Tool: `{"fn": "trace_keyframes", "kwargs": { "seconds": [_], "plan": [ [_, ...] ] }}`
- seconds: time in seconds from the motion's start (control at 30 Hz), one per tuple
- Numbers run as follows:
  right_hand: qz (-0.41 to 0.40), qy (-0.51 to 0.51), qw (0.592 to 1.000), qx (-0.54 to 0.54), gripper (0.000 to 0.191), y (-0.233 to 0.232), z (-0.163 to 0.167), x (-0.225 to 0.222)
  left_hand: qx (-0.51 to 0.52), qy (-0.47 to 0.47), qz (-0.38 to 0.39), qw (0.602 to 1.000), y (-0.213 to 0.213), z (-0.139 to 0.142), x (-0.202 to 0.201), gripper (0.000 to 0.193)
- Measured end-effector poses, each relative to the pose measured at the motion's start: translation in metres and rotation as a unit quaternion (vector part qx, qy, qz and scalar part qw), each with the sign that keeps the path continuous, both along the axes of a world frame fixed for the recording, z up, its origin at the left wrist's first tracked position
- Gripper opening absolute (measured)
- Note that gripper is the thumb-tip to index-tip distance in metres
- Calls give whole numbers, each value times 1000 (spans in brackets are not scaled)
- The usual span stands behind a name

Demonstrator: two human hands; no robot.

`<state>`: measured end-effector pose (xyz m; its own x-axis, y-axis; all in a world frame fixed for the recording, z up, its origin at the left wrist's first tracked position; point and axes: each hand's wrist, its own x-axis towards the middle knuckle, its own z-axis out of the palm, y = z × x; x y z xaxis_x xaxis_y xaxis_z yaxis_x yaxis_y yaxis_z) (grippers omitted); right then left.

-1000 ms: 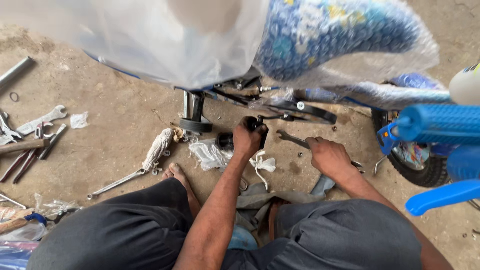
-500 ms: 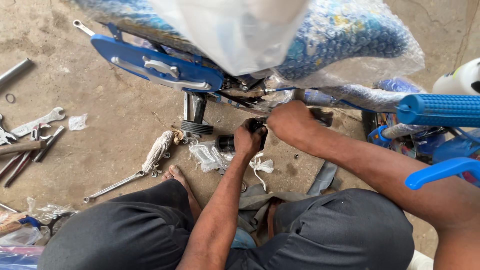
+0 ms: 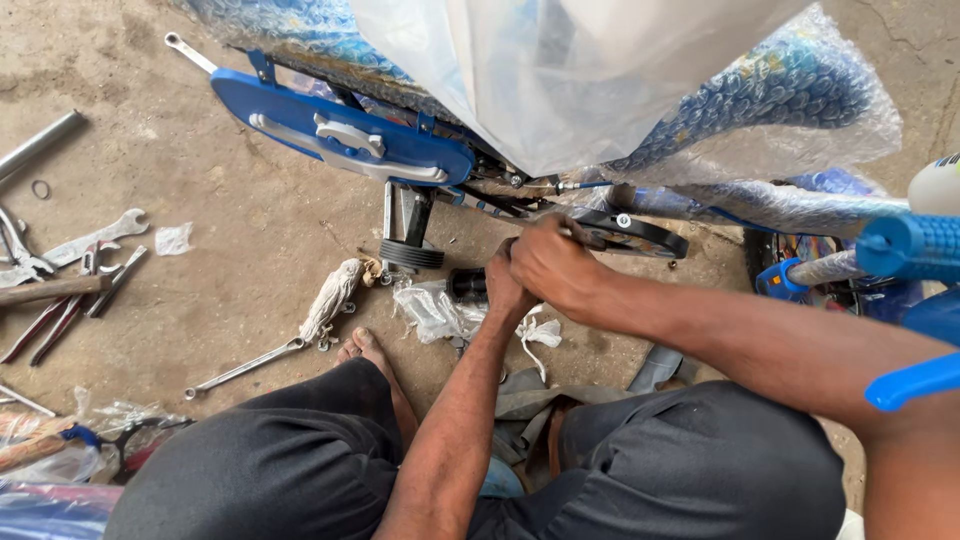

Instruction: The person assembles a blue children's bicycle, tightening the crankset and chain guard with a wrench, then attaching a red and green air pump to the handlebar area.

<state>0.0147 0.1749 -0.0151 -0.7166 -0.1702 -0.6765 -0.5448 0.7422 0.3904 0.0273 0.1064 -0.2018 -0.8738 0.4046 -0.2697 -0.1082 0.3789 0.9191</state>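
A small blue bicycle wrapped in bubble wrap [image 3: 800, 90] stands over me, with a blue chain guard [image 3: 340, 135] and a black crank arm [image 3: 635, 235]. My left hand [image 3: 503, 285] reaches up from between my knees and grips a black pedal [image 3: 465, 285] beside the crank's end. My right hand [image 3: 555, 265] comes in from the right, pressed against the left hand and closed over the near end of the crank arm. What lies inside that fist is hidden. A small black training wheel [image 3: 410, 252] hangs just left of the pedal.
Wrenches [image 3: 95, 238] and other tools lie on the concrete at the left, and a long spanner [image 3: 245, 368] lies by my bare foot [image 3: 362, 348]. Torn plastic bags [image 3: 430, 305] and a rag bundle [image 3: 330, 298] sit under the pedal. Blue handlebar grip [image 3: 915, 248] at the right.
My right hand lifted off the ground at the right and moved left to join the left hand at the pedal. The view shifted, bringing the chain guard into sight.
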Motion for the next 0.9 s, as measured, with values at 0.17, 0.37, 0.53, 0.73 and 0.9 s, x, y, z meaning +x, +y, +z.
{"fn": "trace_keyframes", "kwargs": {
  "seconds": [0.17, 0.37, 0.53, 0.73, 0.9],
  "plan": [
    [-89, 14, 994, -55, 12, 43, -1, 23, 34, -79, 46, 995, 5, 11, 2, 46],
    [-122, 302, 930, -172, 28, 70, -19, 103, -11, -66, 46, 997, 7, 13, 14, 46],
    [-258, 412, 805, -341, 28, 74, -45, 134, -36, -77, 14, 996, 14, 23, 18, 43],
    [-354, 456, 665, -474, 20, 55, -85, 123, -18, 17, 20, 999, 15, 26, 24, 41],
    [-402, 354, 678, -504, 17, 94, -97, 139, -17, -23, 21, 999, 16, 15, 23, 45]
  ]
}}
